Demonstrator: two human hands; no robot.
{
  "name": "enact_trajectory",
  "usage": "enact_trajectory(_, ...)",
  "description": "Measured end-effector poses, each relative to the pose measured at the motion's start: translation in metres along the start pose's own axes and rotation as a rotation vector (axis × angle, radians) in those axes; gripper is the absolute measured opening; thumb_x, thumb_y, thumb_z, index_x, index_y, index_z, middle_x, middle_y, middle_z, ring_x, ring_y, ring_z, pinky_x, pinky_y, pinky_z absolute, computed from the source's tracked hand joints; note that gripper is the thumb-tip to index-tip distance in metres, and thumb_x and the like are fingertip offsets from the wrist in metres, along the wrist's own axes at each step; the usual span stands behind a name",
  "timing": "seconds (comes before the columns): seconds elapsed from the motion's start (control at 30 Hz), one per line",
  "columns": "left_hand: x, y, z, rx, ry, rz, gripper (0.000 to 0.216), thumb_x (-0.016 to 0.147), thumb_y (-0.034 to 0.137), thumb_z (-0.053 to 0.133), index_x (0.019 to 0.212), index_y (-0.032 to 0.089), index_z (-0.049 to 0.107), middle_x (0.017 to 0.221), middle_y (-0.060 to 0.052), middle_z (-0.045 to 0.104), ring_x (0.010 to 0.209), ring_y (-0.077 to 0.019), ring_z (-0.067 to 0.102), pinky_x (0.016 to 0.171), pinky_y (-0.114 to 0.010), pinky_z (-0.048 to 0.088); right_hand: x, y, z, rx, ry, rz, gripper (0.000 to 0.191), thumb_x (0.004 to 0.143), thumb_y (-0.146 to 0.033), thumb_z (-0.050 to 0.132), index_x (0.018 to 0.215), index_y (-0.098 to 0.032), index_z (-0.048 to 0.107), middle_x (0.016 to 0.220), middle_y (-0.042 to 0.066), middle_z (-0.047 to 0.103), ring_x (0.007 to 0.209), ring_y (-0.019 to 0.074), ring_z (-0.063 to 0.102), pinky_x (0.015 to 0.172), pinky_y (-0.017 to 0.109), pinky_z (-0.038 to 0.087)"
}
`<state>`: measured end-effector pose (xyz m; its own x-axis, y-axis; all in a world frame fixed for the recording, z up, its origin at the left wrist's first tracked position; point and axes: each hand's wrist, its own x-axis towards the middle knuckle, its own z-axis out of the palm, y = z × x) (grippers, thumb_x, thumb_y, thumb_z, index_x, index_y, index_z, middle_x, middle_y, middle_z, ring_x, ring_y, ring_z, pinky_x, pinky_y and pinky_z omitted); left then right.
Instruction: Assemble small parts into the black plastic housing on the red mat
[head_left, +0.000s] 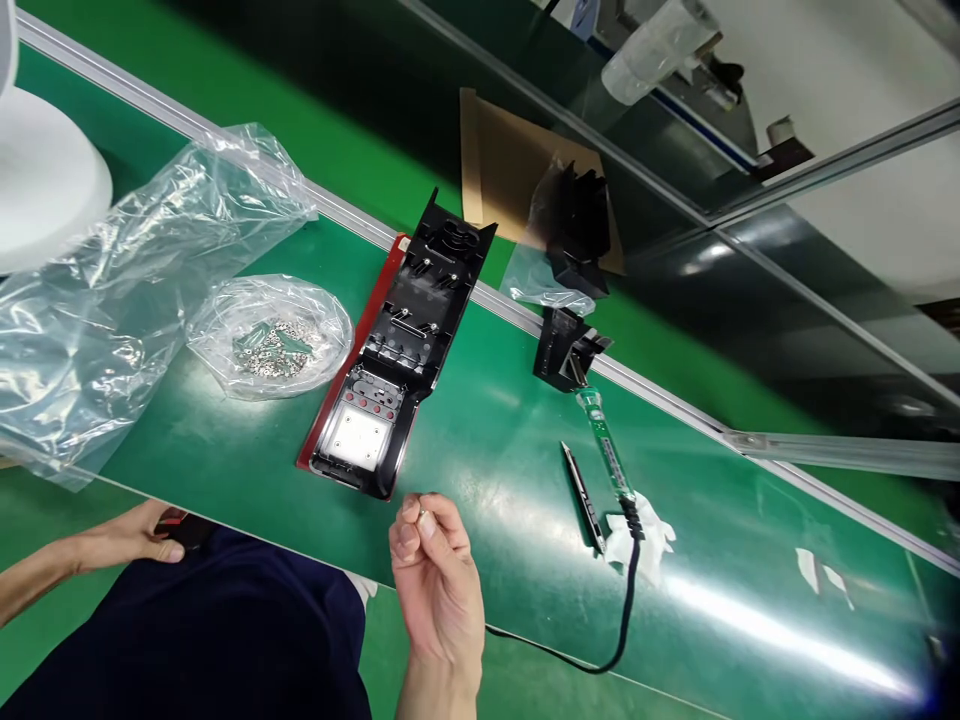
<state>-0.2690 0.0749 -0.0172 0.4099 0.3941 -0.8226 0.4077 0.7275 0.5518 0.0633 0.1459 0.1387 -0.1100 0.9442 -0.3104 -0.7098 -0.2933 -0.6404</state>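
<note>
My right hand (439,570) is raised at the table's front edge, thumb and fingertips pinching a tiny metal piece (423,515) too small to name. Just beyond it lies a long black plastic housing (409,340), hollow side up, with a white square plate at its near end. Under the housing shows a red board (319,430). At the lower left, below the table edge, my left hand (142,533) is closed on a black object with a red part (193,530), mostly hidden. An open clear bag (270,345) of small metal parts rests left of the housing.
A soldering iron (606,445) sits in a black stand (559,350), its cord hanging over the front edge. Beside it lie a pen (583,498) and white tissue (649,540). A large plastic bag (112,300) and a white round base (45,180) occupy the left. Behind the rail stand bagged black parts (581,220).
</note>
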Motion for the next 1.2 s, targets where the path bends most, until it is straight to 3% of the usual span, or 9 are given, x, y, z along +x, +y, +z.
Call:
enact_trajectory(0.17, -0.018, -0.016, 0.016, -0.126, 0.132, 0.13, 0.077, 0.063, 0.065, 0.068, 0.119, 0.017, 0.046, 0.11, -0.009, 0.062, 0.109, -0.0311, 0.056, 0.099, -0.041, 0.043, -0.003, 0.002, -0.002, 0.022, -0.017, -0.003, 0.017, 0.089, -0.016, 0.086, 0.099, -0.019, 0.073, 0.09, 0.005, 0.057, 0.073, 0.0074, 0.053, 0.072, 0.007, 0.048)
enact_trajectory(0.27, -0.019, -0.028, 0.026, -0.098, 0.288, 0.091, 0.083, 0.065, 0.067, 0.063, 0.124, 0.013, 0.038, 0.092, -0.006, 0.065, 0.09, -0.0273, 0.061, 0.084, -0.035, 0.049, -0.006, 0.005, 0.001, -0.006, -0.016, -0.01, 0.018, 0.09, -0.018, 0.086, 0.102, -0.018, 0.073, 0.092, 0.006, 0.058, 0.073, 0.0075, 0.053, 0.073, 0.006, 0.047)
enact_trajectory(0.37, 0.002, -0.024, 0.029, 0.107, 0.458, 0.024, 0.067, 0.074, 0.066, 0.048, 0.11, 0.01, 0.05, 0.076, -0.006, 0.064, 0.076, -0.0266, 0.062, 0.072, -0.035, 0.051, -0.008, 0.006, 0.004, -0.08, -0.016, -0.046, 0.016, 0.091, -0.02, 0.084, 0.102, -0.019, 0.073, 0.092, 0.006, 0.059, 0.072, 0.0076, 0.054, 0.071, 0.007, 0.047)
enact_trajectory(0.57, 0.041, -0.006, 0.036, 0.414, 0.663, 0.087, 0.028, 0.077, 0.028, 0.038, 0.081, 0.014, 0.062, 0.095, -0.015, 0.066, 0.1, -0.0341, 0.059, 0.091, -0.045, 0.047, 0.002, -0.005, -0.005, -0.315, 0.012, -0.226, 0.011, 0.09, -0.021, 0.083, 0.093, -0.018, 0.073, 0.089, 0.007, 0.059, 0.07, 0.01, 0.055, 0.066, 0.009, 0.05)
enact_trajectory(0.67, 0.015, 0.005, 0.057, 0.549, 0.728, 0.389, 0.025, 0.087, 0.028, 0.043, 0.097, 0.019, 0.064, 0.103, -0.008, 0.065, 0.102, -0.0236, 0.059, 0.096, -0.036, 0.047, 0.012, -0.013, -0.015, -0.45, 0.103, -0.409, 0.01, 0.088, -0.013, 0.081, 0.094, -0.016, 0.073, 0.092, 0.01, 0.059, 0.073, 0.013, 0.057, 0.068, 0.012, 0.051)
enact_trajectory(0.73, -0.013, 0.028, 0.072, 0.776, 0.749, 0.981, 0.023, 0.089, 0.015, 0.044, 0.102, 0.018, 0.063, 0.095, -0.005, 0.066, 0.091, -0.0149, 0.061, 0.088, -0.024, 0.049, 0.018, -0.017, -0.018, -0.567, 0.146, -0.495, 0.011, 0.087, -0.009, 0.077, 0.095, -0.014, 0.073, 0.092, 0.011, 0.058, 0.073, 0.0149, 0.058, 0.068, 0.013, 0.052)
enact_trajectory(0.8, -0.036, 0.067, 0.082, 0.894, 0.713, 1.243, 0.029, 0.085, 0.001, 0.041, 0.1, 0.013, 0.063, 0.094, -0.007, 0.065, 0.092, -0.0166, 0.06, 0.09, -0.029, 0.049, 0.025, -0.019, -0.015, -0.794, 0.163, -0.576, 0.009, 0.089, -0.009, 0.072, 0.097, -0.015, 0.071, 0.09, 0.009, 0.058, 0.07, 0.0148, 0.058, 0.065, 0.015, 0.052)
enact_trajectory(1.0, -0.024, 0.187, 0.103, 0.45, 0.668, 1.586, 0.012, 0.076, -0.001, 0.052, 0.075, 0.009, 0.059, 0.075, -0.005, 0.06, 0.075, -0.0145, 0.056, 0.071, -0.028, 0.054, 0.068, -0.022, 0.001, -1.736, 0.113, -1.065, 0.012, 0.103, -0.012, 0.05, 0.094, -0.012, 0.059, 0.096, 0.01, 0.053, 0.086, 0.0224, 0.054, 0.076, 0.032, 0.047)
enact_trajectory(1.2, 0.025, 0.189, 0.139, 0.777, 0.405, 1.689, 0.012, 0.075, 0.011, 0.048, 0.067, 0.013, 0.057, 0.059, -0.001, 0.041, 0.054, -0.0126, 0.035, 0.045, -0.028, 0.035, 0.104, -0.018, 0.007, -2.014, 0.022, -1.034, 0.029, 0.106, -0.011, 0.036, 0.085, -0.006, 0.055, 0.126, 0.022, 0.037, 0.122, 0.0391, 0.031, 0.098, 0.055, 0.034)
